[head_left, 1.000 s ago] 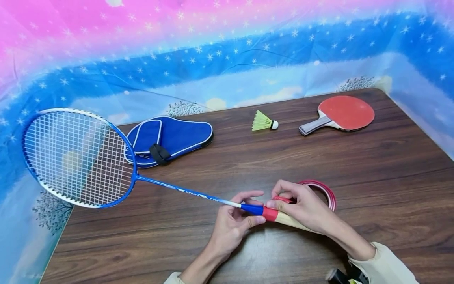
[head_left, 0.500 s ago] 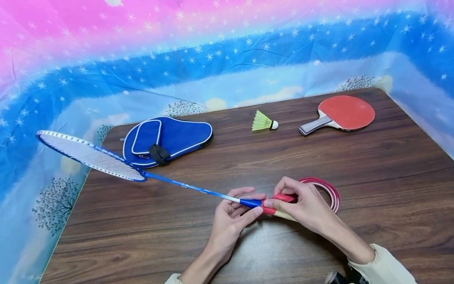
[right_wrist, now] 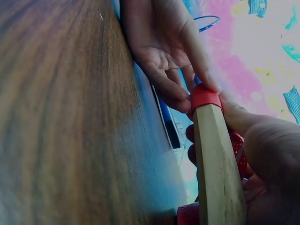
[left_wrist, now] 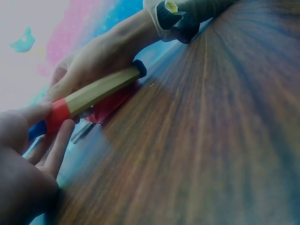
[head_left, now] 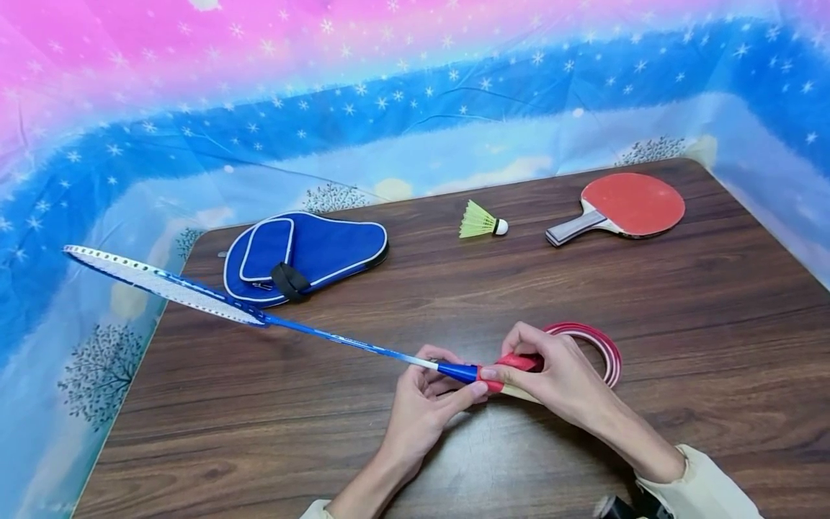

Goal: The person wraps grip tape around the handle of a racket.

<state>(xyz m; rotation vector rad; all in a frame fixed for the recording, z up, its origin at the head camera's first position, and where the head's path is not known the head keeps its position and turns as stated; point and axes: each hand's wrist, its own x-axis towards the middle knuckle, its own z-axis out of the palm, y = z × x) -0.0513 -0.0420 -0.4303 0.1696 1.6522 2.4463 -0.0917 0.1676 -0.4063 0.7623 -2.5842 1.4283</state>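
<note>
The blue badminton racket with white strings is held low over the dark wood-grain table, its bare wooden handle wrapped at the top with a band of red grip tape (the head tilts nearly edge-on past the table's left edge). The left hand pinches the blue cone just above the tape, while the right hand curls round the handle and holds the loose red tape strip, which loops behind it. Further back lie a blue zippered racket cover, a yellow-green shuttlecock and a red table-tennis paddle.
</note>
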